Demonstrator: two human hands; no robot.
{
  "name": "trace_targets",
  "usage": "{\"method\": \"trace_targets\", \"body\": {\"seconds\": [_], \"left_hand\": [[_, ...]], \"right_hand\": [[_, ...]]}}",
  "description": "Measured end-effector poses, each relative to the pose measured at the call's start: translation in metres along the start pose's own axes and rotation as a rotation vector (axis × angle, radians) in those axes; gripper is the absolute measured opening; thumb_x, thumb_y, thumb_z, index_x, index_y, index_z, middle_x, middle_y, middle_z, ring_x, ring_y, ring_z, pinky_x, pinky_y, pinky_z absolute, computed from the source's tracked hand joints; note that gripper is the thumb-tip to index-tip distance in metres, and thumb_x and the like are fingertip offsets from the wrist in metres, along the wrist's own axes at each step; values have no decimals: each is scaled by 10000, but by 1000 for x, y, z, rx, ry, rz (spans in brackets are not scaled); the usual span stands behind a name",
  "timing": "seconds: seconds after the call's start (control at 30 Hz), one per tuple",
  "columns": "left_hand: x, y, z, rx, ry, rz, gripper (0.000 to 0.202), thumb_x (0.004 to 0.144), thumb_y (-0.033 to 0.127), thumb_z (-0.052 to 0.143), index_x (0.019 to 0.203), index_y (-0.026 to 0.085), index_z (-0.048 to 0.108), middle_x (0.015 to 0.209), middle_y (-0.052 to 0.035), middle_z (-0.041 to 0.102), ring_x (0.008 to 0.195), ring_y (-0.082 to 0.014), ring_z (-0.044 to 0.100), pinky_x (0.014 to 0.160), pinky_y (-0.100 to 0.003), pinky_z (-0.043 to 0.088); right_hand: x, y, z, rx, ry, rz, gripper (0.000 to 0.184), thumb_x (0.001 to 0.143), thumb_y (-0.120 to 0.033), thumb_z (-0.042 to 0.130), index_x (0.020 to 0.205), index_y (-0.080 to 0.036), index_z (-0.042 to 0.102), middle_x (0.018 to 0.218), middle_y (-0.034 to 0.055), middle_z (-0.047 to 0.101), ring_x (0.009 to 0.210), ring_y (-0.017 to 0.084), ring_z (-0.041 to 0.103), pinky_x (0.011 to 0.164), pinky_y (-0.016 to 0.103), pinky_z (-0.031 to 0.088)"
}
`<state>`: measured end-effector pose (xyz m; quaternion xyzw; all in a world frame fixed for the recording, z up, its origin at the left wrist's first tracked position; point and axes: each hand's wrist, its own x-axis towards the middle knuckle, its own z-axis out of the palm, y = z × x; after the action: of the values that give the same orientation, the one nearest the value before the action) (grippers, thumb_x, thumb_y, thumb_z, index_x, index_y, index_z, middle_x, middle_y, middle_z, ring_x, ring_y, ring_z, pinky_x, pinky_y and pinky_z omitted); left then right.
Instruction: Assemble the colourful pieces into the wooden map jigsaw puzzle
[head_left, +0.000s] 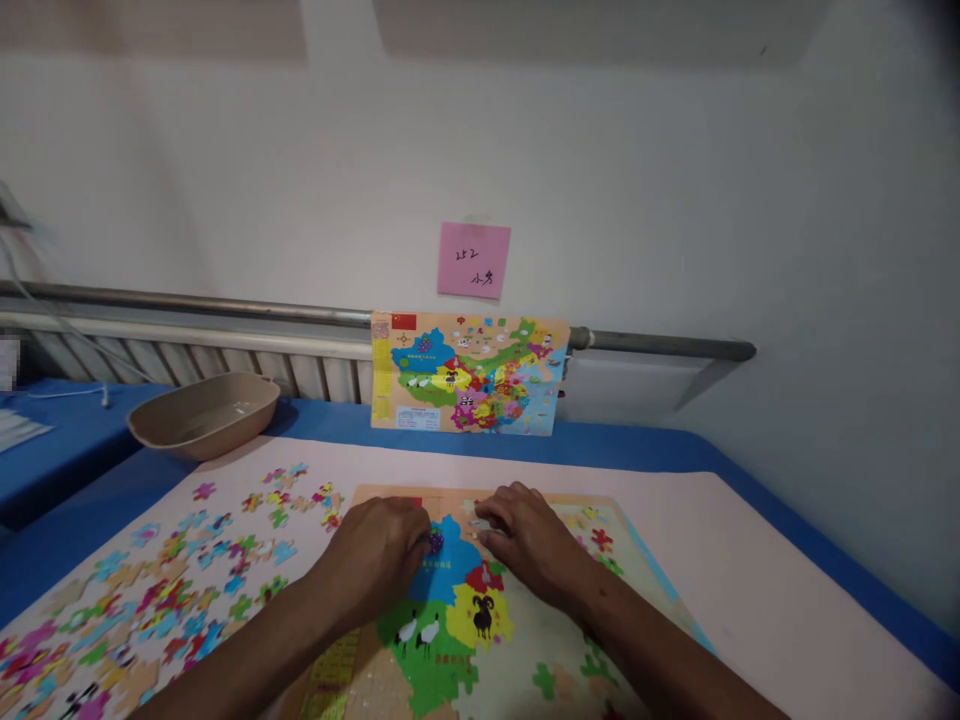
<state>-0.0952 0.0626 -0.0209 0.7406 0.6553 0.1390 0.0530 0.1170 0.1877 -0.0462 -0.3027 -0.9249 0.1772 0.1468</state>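
Observation:
A partly assembled jigsaw map lies in a shallow frame on the pink-covered table, with its left part joined. My left hand rests over the upper left of the map, its fingers curled down beside the blue region with grapes. Whatever sits under those fingertips is hidden. To the right of the blue region, my right hand has thumb and fingers closed around a small, pale jigsaw piece at the upper edge of the joined area. Loose green pieces and a red piece lie on the bare right side of the frame.
Many loose pieces are spread over the left of the table. A beige basin stands behind them. A printed reference map hangs from a metal rail, below a pink note on the wall.

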Motion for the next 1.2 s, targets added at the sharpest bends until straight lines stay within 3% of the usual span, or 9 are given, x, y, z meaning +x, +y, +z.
{"method": "trace_targets", "body": {"seconds": [0.27,0.4,0.57,0.73,1.2], "left_hand": [[-2,5,0,27,-16,19,217,986,245,483,790,216,571,814,-30,630,800,-251,620,691,-357,374],[-16,8,-4,16,-28,41,173,970,198,464,841,224,576,836,-30,629,833,-267,608,721,-381,397],[-43,4,-4,21,-43,15,242,990,205,384,819,222,553,843,-44,600,784,-264,572,698,-400,399],[-61,-1,-2,-9,-73,-43,288,1010,224,332,909,232,601,899,-59,611,845,-277,590,731,-422,426],[-67,-7,0,-1,-43,-62,324,1019,242,320,924,225,628,899,-68,619,846,-281,600,739,-449,456]], "right_hand": [[-10,-2,-6,-150,-11,-108,190,1000,-211,480,1014,-224,669,993,60,627,962,228,477,836,370,315],[-17,-5,-8,-265,-69,-128,201,967,-138,489,1015,-237,657,997,55,603,955,226,459,825,373,300],[-18,-8,-11,-256,-104,-148,267,945,-125,498,1121,-254,650,1037,70,594,982,240,448,845,382,298],[-14,-9,-9,-230,-124,-141,303,938,-105,480,1134,-253,656,1053,82,595,995,248,445,844,387,297],[-12,-11,-5,-245,-120,-139,263,948,-124,475,1087,-236,668,1029,84,603,979,243,459,833,383,301]]}}
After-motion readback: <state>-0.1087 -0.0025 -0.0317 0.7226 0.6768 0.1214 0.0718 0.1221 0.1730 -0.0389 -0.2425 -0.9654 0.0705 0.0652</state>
